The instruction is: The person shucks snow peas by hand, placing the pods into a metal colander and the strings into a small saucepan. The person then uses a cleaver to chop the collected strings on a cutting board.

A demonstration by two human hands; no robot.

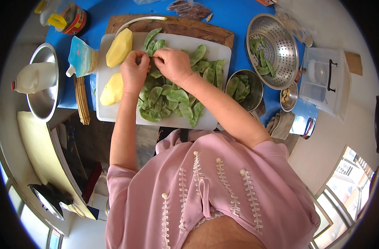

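My left hand (135, 69) and my right hand (174, 64) meet fingertip to fingertip above a white cutting board (106, 112). A green flat bean pod (151, 57) is pinched between them, mostly hidden by the fingers. Just beyond the fingertips lie a few whole flat beans (152, 36). Below and to the right of my hands spreads a heap of flat bean pods (172, 99), partly covered by my right forearm. Two peeled potatoes rest at the board's left side: the far potato (118, 46) beside my left hand, the near potato (111, 91) by my left wrist.
A wooden board (192, 29) with a scallion stalk (143, 19) lies behind. To the right are a steel colander (286, 53), a steel pot (254, 102), both holding beans, and a small garlic bowl (294, 99). On the left: a spouted pouch (80, 56), chopsticks (81, 104), a steel basin (41, 107).
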